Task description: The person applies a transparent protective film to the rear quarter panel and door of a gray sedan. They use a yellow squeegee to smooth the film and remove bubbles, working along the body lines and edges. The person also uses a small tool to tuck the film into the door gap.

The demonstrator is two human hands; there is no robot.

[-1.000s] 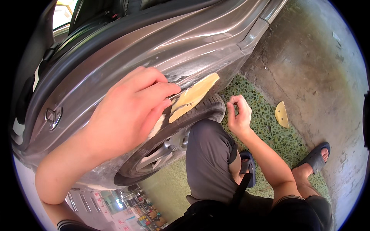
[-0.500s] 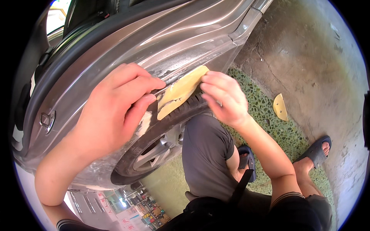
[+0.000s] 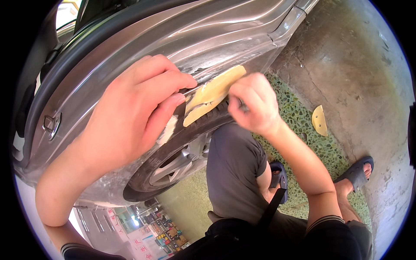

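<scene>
Near the wheel arch of a grey-brown car (image 3: 242,26), a long yellow sheet that looks like sandpaper (image 3: 212,93) lies tilted, its face streaked with dark smears. My left hand (image 3: 134,108) is closed at its left end, thumb and index fingertip drawn together around something dark, with the sheet's edge beside them. At the right end, my right hand (image 3: 255,104) has its fingers curled in and is slightly blurred. Whether it touches the sheet is hidden. Below the sheet is the tyre (image 3: 138,184). A pale filler patch (image 3: 169,130) shows on the bodywork by my left thumb.
A yellow half-disc with holes (image 3: 319,120) lies on the green speckled floor (image 3: 294,108) to the right. My bent knee (image 3: 232,156) is close to the wheel. A sandalled foot (image 3: 357,171) rests at the right. Shelves with small items (image 3: 167,234) stand at lower left.
Both hands and the yellow sheet have shifted up and right in view. My right hand's fingers have curled in more at the sheet's end.
</scene>
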